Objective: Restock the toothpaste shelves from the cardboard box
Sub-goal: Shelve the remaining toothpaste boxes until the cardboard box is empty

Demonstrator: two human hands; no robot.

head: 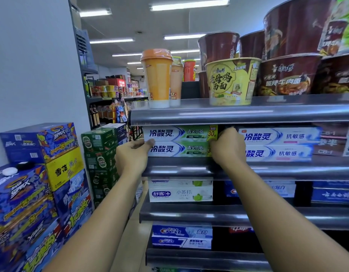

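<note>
A grey metal shelving unit (238, 114) fills the right half of the view, its shelves running left to right. To its left, blue drink cartons (32, 193) and green beer cartons (100, 154) stand stacked against a pale wall. On the top shelf sit instant noodle bowls (287, 77), one of them yellow (230, 81), and beside them an orange cup (157, 75). The shelf below holds toothpaste: two green toothpaste boxes (179, 140) lie stacked one on the other at its left end, just beside a like stack of blue-and-white toothpaste boxes (277, 144) to the right. The green boxes lie flat with their long axis along the shelf edge, ends pointing left and right, the printed side facing outward and the lettering upright. They sit between the two hands. The left hand (132, 156) holds their left end, the thumb laid across the front where the two boxes meet; its other fingers go round behind the end and are hidden. The right hand (227, 148) covers their right end, back of the hand toward the camera, its fingers (228, 132) curled in against the boxes at the gap before the blue-and-white stack; the fingertips cannot be seen. Lower shelves carry further toothpaste boxes (180, 194) lying the same way.
</note>
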